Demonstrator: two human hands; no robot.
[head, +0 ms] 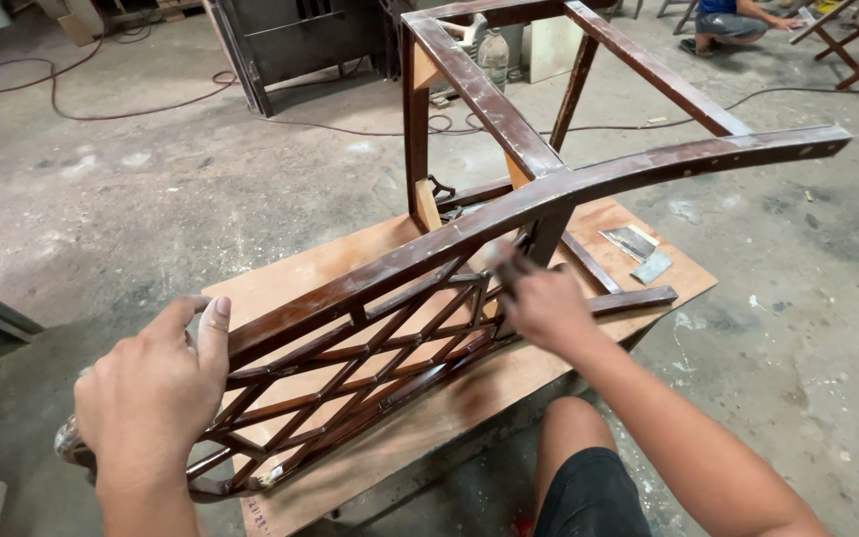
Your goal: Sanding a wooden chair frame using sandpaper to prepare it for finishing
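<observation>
Two hands: both on a dark wooden chair (509, 199) that lies tipped over on a plywood board (469, 398).
Left hand (151, 398): closed around the near end of the chair's curved top rail, thumb up along the rail's edge, fingers wrapped behind.
Right hand (539, 298): blurred, pressed on the lattice back just below the rail; fingers bunched as if pinching something small, but what it holds cannot be told.
Chair: lattice back flat on the board, seat frame and legs sticking up and away from the person.
Board: on the concrete floor (151, 199) under the chair.
Scraps (638, 254): grey flat pieces on the board's far right corner, well apart from the chair's rail.
Knee (574, 438): bare, just below the board's near edge.
Other person (738, 20): crouched far beyond the chair.
</observation>
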